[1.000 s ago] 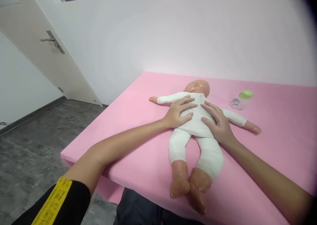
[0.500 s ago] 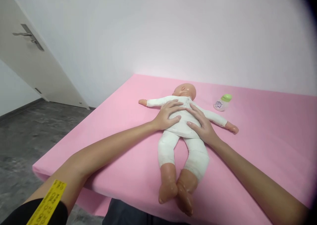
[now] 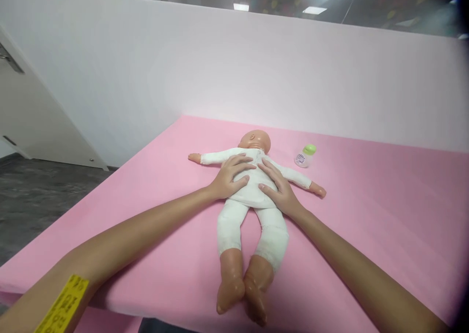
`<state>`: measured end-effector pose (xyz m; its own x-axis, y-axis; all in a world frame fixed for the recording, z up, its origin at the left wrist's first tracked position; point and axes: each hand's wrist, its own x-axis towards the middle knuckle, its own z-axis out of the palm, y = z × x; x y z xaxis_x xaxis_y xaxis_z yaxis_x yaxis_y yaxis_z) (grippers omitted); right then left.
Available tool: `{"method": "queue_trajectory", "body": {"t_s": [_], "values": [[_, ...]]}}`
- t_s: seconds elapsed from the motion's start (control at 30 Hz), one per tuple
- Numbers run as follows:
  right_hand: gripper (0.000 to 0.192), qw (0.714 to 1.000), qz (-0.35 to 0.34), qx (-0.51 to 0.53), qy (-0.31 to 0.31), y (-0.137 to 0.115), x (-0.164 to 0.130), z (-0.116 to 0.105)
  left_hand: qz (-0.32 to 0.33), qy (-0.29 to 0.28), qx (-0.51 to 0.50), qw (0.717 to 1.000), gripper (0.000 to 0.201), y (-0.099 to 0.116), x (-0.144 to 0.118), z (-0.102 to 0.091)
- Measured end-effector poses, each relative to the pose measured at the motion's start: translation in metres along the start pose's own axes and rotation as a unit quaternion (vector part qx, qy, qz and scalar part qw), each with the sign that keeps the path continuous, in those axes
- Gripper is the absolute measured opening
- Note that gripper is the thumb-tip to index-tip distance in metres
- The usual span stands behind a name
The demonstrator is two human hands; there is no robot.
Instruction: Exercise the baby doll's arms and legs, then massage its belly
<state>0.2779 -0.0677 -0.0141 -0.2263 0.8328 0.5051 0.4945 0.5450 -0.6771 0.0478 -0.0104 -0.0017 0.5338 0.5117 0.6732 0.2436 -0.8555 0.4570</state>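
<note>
nearest, the doll (image 3: 252, 196) lies on its back on the pink mat (image 3: 384, 216), feet at 6 o'clock, head at 12, long axis running straight away. the left hand (image 3: 230, 176) and right hand (image 3: 278, 189) rest flat and open on its chest, side by side, gripping nothing. a small bottle (image 3: 305, 156) stands at 1 o'clock, beyond the doll's arm.

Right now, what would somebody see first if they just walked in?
A baby doll in white clothes, lying face up with arms spread in the middle of a big pink mat. The left hand and right hand lie flat on its tummy, side by side. A small bottle with a green cap lies on the mat near the doll's head.
</note>
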Motion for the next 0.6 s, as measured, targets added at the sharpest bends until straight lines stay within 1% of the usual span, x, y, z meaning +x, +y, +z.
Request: {"method": "queue_trajectory", "body": {"t_s": [0.4,0.6], "values": [[0.058,1.0,-0.01,0.001,0.006,0.001,-0.0002,-0.0003,-0.01,0.004,0.01,1.0,0.034,0.0018,0.0002,0.0008],[0.058,1.0,0.001,-0.006,0.005,-0.0002,-0.0011,-0.0004,-0.018,0.003,0.017,1.0,0.033,0.0017,-0.0007,0.0016]]}}
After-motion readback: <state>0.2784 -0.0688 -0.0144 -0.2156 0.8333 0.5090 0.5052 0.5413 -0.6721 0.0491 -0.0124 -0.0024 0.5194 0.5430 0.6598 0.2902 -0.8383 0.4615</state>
